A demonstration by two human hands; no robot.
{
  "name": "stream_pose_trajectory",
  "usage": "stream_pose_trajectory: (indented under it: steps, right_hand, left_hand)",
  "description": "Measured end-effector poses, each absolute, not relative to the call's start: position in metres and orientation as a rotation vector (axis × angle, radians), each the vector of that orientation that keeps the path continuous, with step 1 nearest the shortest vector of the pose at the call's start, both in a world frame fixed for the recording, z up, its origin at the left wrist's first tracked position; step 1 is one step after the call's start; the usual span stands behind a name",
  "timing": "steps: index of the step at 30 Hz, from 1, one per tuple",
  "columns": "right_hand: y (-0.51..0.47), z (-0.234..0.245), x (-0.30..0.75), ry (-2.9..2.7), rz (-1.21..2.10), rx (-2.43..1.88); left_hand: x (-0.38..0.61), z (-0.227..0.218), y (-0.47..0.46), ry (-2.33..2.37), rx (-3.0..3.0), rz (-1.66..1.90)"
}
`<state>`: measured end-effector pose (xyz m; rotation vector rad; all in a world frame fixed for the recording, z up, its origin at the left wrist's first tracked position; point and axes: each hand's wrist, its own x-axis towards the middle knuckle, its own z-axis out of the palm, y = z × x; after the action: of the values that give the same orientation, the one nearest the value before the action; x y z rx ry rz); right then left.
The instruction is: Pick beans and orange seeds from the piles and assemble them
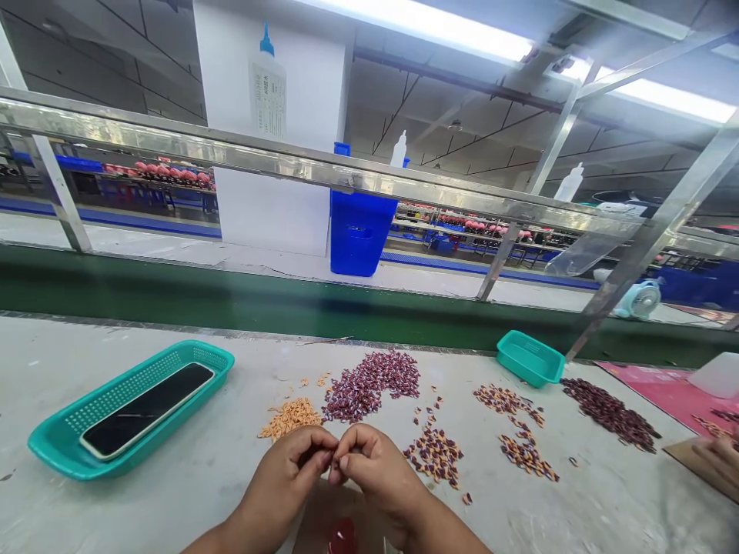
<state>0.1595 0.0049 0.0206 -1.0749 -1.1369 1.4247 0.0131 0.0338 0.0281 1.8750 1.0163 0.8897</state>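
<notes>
My left hand (282,477) and my right hand (375,469) meet at the fingertips above the white bench top, pinching a tiny dark piece (333,462) that is barely visible between them. A red object (342,537) lies under my wrists, mostly hidden. Nearest my hands are a heap of orange flakes (290,418), a heap of maroon-and-white pieces (369,387), and a looser speckled heap (434,455). Further right lie more speckled pieces (516,431) and a dark maroon heap (609,413).
A teal perforated tray (190,355) holding a smartphone (147,409) sits to the left. A small teal basket (530,358) stands at the back. A co-worker's hand (719,462) rests at the right edge beside a pink mat (640,381). A green conveyor belt (289,304) runs behind the bench.
</notes>
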Motion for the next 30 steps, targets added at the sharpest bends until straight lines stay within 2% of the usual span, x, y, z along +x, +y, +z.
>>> stream_pose_trajectory:
  steps: [10,17,19,24,30]
  right_hand:
    - [-0.015,0.014,0.156,-1.018,1.603,-0.896]
    - [-0.031,0.023,0.157,-1.114,1.587,-0.983]
    - [-0.035,0.019,0.161,-1.242,1.41,-1.159]
    - [-0.041,-0.002,0.174,-1.667,0.631,-1.528]
    - [-0.046,-0.014,0.175,-1.847,0.456,-1.581]
  left_hand:
    - [0.006,0.039,0.023,0.685,1.251,0.564]
    - [0.001,0.034,0.01,0.681,1.218,0.503]
    - [0.001,0.026,0.008,0.706,1.18,0.544]
    - [-0.001,-0.002,0.003,0.852,0.992,0.66]
    - [0.0,-0.019,-0.012,0.841,0.894,0.741]
